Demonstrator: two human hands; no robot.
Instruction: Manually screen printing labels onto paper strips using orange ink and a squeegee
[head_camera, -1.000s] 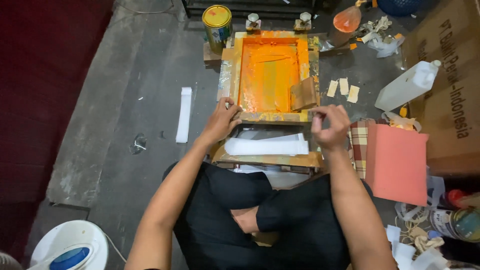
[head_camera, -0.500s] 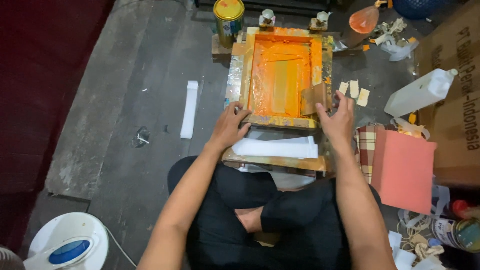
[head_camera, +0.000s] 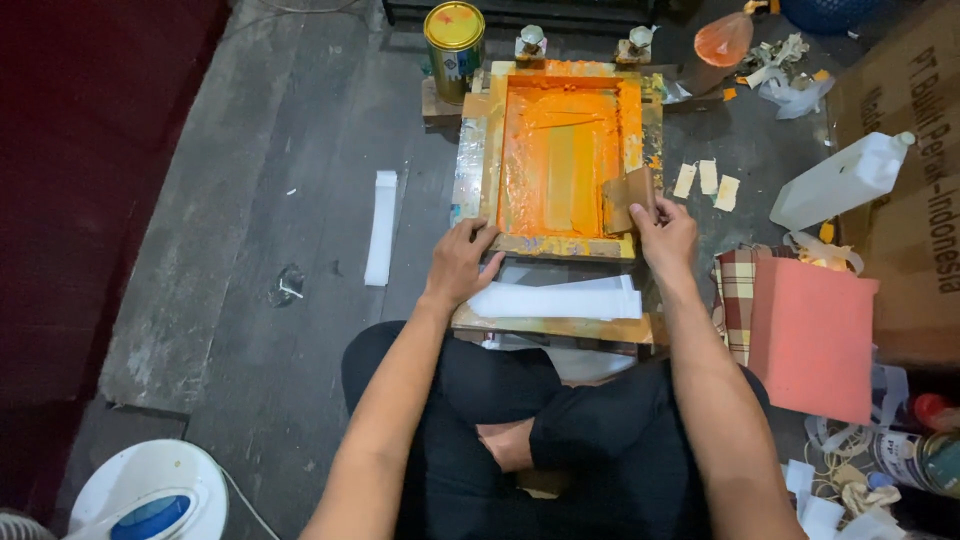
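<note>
Head view: a dark plank floor (head_camera: 300, 130) carries an orange-inked wooden printing frame (head_camera: 560, 150) straight ahead of the seated person's crossed legs. A coral foam sheet (head_camera: 812, 338) leans at the right. White strips (head_camera: 560, 298) lie on a board just under the frame's near edge. The left hand (head_camera: 462, 262) grips that near rail; the right hand (head_camera: 668, 238) pinches a brown cardboard scraper (head_camera: 628, 198) at the frame's near right corner.

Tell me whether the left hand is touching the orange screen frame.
Touching. The head view shows the left hand with its fingers curled over the near edge of the orange screen frame, no gap between them.
</note>
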